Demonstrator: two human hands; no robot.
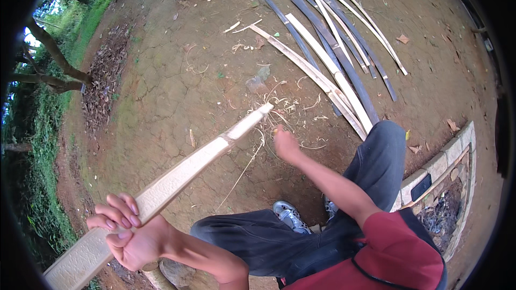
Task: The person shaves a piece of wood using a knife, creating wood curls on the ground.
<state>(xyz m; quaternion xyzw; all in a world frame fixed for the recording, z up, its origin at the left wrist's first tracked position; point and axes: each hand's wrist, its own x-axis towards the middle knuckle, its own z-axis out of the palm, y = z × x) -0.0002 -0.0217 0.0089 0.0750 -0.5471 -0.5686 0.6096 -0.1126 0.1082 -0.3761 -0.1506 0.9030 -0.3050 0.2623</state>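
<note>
A long pale bamboo strip slants from the lower left corner up to the middle, its inner face up and a node ridge partway along. My left hand is wrapped round its near, wider part. Close to its narrow far end, my right hand is closed in a fist, apart from the strip. A small yellowish bit shows at that fist, but what it grips is hidden. Curly shavings lie on the ground below the far end and around the fist.
Several dark and pale strips lie in a loose pile ahead to the right. A stone-edged fire pit with ash is at my right, a dark phone on its rim. Tree branches and grass border the bare earth on the left.
</note>
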